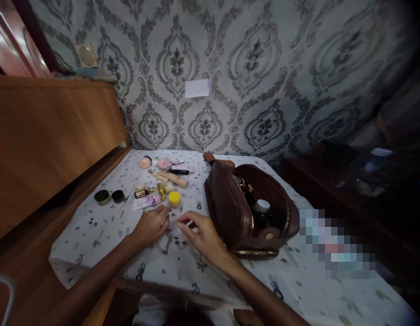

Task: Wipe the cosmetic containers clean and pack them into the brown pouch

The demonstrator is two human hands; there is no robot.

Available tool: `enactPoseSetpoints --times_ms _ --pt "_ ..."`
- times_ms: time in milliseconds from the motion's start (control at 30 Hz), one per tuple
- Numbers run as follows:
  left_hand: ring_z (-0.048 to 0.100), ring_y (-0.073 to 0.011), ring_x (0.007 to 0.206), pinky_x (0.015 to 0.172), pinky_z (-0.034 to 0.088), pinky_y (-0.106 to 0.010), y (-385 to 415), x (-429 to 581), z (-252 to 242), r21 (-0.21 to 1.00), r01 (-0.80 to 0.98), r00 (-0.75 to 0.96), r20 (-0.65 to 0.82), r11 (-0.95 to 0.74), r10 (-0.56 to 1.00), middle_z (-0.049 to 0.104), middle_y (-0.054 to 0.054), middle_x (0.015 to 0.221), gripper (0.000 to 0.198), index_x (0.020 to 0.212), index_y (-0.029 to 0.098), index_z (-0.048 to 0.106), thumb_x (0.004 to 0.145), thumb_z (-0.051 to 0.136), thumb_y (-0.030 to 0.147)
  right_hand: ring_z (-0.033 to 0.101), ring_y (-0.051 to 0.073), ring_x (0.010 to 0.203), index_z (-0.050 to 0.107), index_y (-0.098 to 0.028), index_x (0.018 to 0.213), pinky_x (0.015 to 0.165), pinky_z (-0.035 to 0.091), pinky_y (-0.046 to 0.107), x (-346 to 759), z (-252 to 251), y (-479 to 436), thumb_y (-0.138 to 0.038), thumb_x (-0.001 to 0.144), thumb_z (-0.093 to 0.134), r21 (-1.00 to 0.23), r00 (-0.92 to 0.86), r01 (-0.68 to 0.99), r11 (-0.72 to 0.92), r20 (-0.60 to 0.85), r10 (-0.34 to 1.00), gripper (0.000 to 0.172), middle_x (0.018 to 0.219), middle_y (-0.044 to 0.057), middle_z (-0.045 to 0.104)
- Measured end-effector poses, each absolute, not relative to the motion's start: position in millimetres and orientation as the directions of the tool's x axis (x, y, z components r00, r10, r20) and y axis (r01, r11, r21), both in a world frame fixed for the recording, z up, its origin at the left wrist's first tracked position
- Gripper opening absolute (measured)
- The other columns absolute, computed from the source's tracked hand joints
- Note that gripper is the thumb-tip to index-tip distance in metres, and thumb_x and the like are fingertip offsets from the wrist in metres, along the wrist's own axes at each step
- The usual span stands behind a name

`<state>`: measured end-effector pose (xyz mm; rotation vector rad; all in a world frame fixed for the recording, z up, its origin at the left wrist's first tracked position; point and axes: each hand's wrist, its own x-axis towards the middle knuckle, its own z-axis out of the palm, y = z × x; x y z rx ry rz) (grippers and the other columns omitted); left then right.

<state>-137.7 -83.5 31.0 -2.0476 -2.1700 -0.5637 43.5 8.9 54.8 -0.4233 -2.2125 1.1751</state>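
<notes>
My left hand (152, 226) rests on the white patterned cloth (94, 226), fingers bent, fingertips near a yellow-lidded jar (174, 198) and a pink tube (147, 202). My right hand (201, 235) is beside it, fingers curled in a pinch over the cloth, just left of an open brown leather pouch (230, 208). Whether either hand grips anything small is unclear. Inside the pouch stands a dark bottle with a white cap (263, 206). Behind the hands lie scattered cosmetics: gold lipsticks (161, 190), a beige tube (177, 179), a black pen-like stick (178, 171), pink and cream jars (145, 161).
Two dark round compacts (109, 196) lie at the left of the cloth. A wooden headboard or cabinet (43, 145) rises on the left. A patterned wallpaper wall (250, 68) stands behind. A dark side table (349, 181) with objects is at the right.
</notes>
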Motion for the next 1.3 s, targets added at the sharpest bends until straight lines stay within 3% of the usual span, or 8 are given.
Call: enactPoseSetpoints --times_ms 200,333,433,600,800,1000,1167,1300 --pt "0.066 -0.0215 0.095 0.085 0.052 -0.034 -73 -169 30 0.489 0.872 -0.289 0.474 0.024 0.832 0.069 -0.007 0.103 0.022 0.108 0.02 0.058 0.094 0.042 0.026 0.059 0.028 0.104 0.056 -0.016 0.122 0.092 0.047 0.043 -31 -6 52 -0.027 0.074 0.069 -0.766 -0.529 0.337 0.547 0.326 0.783 0.051 0.112 0.014 0.064" --pt "0.063 -0.0219 0.097 0.088 0.05 -0.036 -50 -170 37 0.61 0.792 -0.411 0.536 -0.001 0.738 0.065 -0.006 0.102 0.021 0.109 0.019 0.055 0.094 0.048 0.03 0.056 0.03 0.102 0.062 -0.016 0.109 0.091 0.043 0.041 -48 -17 54 -0.026 0.075 0.068 -0.675 -0.537 0.455 0.581 0.312 0.784 0.036 0.105 0.013 0.065" --pt "0.058 -0.0225 0.108 0.097 0.047 -0.038 -30 -163 31 0.578 0.813 -0.366 0.599 -0.068 0.713 0.061 -0.009 0.111 0.024 0.117 0.018 0.052 0.096 0.045 0.029 0.056 0.029 0.097 0.065 -0.017 0.101 0.087 0.043 0.038 -48 -21 52 -0.023 0.077 0.062 -0.669 -0.563 0.422 0.611 0.336 0.756 0.024 0.098 0.011 0.066" --pt "0.055 -0.025 0.109 0.097 0.048 -0.042 -15 -150 4 0.341 0.933 -0.107 0.565 -0.113 0.818 0.058 -0.011 0.112 0.025 0.117 0.018 0.056 0.098 0.042 0.026 0.059 0.027 0.089 0.066 -0.013 0.097 0.08 0.044 0.037 -46 -27 60 -0.015 0.076 0.055 -0.689 -0.567 0.356 0.631 0.378 0.732 0.023 0.093 0.012 0.069" --pt "0.056 -0.0275 0.105 0.091 0.051 -0.046 -20 -146 -1 0.237 0.972 -0.132 0.543 -0.001 0.829 0.055 -0.012 0.11 0.026 0.118 0.017 0.056 0.097 0.043 0.025 0.06 0.025 0.087 0.065 -0.016 0.093 0.082 0.045 0.036 -47 -30 61 -0.007 0.074 0.05 -0.681 -0.581 0.249 0.689 0.464 0.668 0.025 0.092 0.01 0.07" --pt "0.057 -0.0269 0.103 0.09 0.05 -0.046 -23 -146 6 0.283 0.958 -0.203 0.53 0.053 0.823 0.056 -0.01 0.104 0.022 0.11 0.019 0.057 0.098 0.04 0.026 0.058 0.022 0.084 0.064 -0.016 0.088 0.081 0.045 0.035 -47 -26 56 -0.007 0.076 0.051 -0.669 -0.603 0.159 0.726 0.516 0.608 0.019 0.087 0.008 0.068" --pt "0.06 -0.0254 0.1 0.09 0.049 -0.042 -22 -151 7 0.44 0.898 -0.284 0.55 0.016 0.785 0.061 -0.009 0.101 0.023 0.105 0.019 0.056 0.098 0.036 0.028 0.058 0.021 0.081 0.066 -0.016 0.087 0.078 0.046 0.033 -46 -21 54 -0.01 0.075 0.062 -0.675 -0.628 0.13 0.726 0.511 0.587 0.014 0.084 0.006 0.067" --pt "0.063 -0.0241 0.097 0.088 0.049 -0.039 -22 -157 8 0.555 0.831 -0.351 0.545 -0.014 0.762 0.065 -0.009 0.1 0.023 0.103 0.02 0.055 0.097 0.035 0.031 0.059 0.021 0.083 0.067 -0.017 0.101 0.078 0.047 0.033 -44 -18 50 -0.015 0.073 0.071 -0.718 -0.662 0.085 0.691 0.477 0.577 0.029 0.092 0.005 0.069"
